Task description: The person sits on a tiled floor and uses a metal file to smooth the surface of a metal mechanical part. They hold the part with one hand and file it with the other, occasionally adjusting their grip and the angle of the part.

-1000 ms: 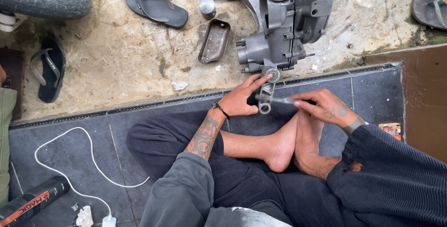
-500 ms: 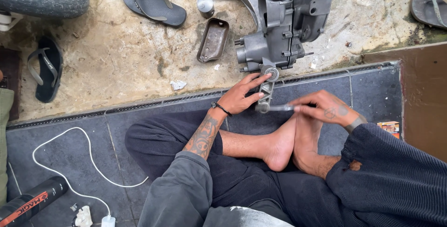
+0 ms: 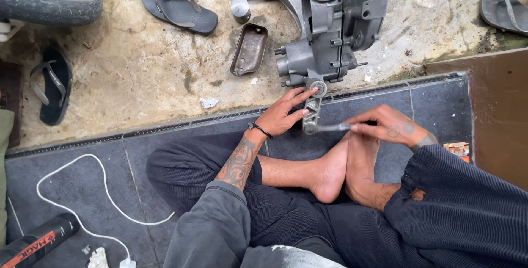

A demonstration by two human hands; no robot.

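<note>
Concrete floor with grey engine casing; its link bracket lies on the dark tile step. Left hand steadies bracket, fingers spread. Right hand pinches thin tool at bracket's lower hole, likely mid-loosening.
</note>
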